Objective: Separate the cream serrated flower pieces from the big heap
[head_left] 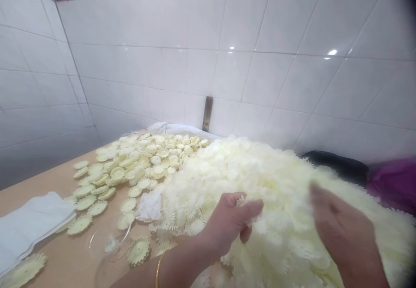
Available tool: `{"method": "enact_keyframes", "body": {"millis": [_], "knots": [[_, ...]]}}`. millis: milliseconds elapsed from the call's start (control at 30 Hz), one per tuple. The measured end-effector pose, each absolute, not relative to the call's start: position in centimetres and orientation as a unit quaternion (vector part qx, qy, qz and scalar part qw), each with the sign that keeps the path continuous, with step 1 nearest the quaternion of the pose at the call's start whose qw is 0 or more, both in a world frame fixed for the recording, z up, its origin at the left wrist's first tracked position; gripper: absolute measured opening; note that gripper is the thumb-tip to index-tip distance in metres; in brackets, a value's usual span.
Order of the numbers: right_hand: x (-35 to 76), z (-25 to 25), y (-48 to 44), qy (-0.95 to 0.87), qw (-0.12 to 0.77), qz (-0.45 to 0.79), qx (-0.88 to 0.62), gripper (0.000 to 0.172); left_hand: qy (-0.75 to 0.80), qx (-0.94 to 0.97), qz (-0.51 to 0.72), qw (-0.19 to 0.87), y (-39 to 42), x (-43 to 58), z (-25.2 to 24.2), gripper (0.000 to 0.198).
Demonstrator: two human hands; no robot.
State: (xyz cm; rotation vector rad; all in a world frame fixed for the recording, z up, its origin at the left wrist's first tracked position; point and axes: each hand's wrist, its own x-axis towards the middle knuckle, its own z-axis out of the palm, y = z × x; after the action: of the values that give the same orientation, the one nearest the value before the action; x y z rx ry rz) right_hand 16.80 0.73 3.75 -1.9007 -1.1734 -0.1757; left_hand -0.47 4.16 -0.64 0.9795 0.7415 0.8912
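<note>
My left hand [232, 218], with a thin gold bangle at the wrist, is closed in a pinch in front of a large heap of frilly pale-yellow petal pieces [227, 166]. A bit of a pale petal piece [241, 201] with a toothed edge shows between its thumb and fingers. To the right, over the same heap, my right hand [344, 227] is smeared by motion. Whether its fingers hold anything cannot be made out.
Toothed pale-yellow discs [117, 173] lie piled on the tan tabletop [65, 173]. White sheets [32, 223] lie at the left, and a clear looped strand [126, 234] near the front. A black object [338, 166] and purple material [393, 184] sit by the tiled wall [195, 23].
</note>
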Motion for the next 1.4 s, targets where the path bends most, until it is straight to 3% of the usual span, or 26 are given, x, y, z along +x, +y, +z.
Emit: {"method": "enact_keyframes", "body": {"millis": [133,333,433,500,633,833,1033,1233,1333,1400], "knots": [[15.0,3.4,0.8,-0.574,0.403,-0.051,-0.711,0.034,0.408,0.403,0.426,0.700,5.4,-0.5,-1.3,0.060],[12.2,3.3,0.6,-0.676,0.379,0.145,-0.615,0.035,0.355,0.466,0.408,0.701,5.6,-0.4,-1.6,0.040],[12.1,3.2,1.0,-0.706,0.368,0.250,-0.551,0.020,0.290,0.506,0.389,0.713,5.5,-0.4,-1.4,0.045],[12.4,3.0,1.4,-0.700,0.387,0.276,-0.533,0.022,0.274,0.492,0.385,0.732,5.6,-0.4,-1.1,0.046],[12.9,2.6,1.8,-0.661,0.449,0.235,-0.553,0.026,0.264,0.468,0.374,0.756,5.3,-0.5,-0.6,0.036],[11.6,2.4,1.5,-0.564,0.520,0.076,-0.637,0.029,0.316,0.444,0.381,0.747,4.7,0.1,-0.7,0.051],[11.7,2.3,1.7,-0.542,0.505,0.010,-0.672,0.028,0.274,0.461,0.385,0.751,4.0,0.4,0.6,0.029],[16.9,3.2,1.5,-0.386,0.532,-0.047,-0.752,0.021,0.259,0.454,0.317,0.791,2.5,0.1,1.4,0.017],[18.3,3.2,1.4,-0.413,0.494,-0.036,-0.765,0.017,0.268,0.427,0.324,0.801,2.9,0.4,0.9,0.022],[18.1,3.0,1.4,-0.459,0.481,-0.044,-0.746,0.028,0.275,0.425,0.337,0.794,3.5,0.5,0.5,0.024]]}}
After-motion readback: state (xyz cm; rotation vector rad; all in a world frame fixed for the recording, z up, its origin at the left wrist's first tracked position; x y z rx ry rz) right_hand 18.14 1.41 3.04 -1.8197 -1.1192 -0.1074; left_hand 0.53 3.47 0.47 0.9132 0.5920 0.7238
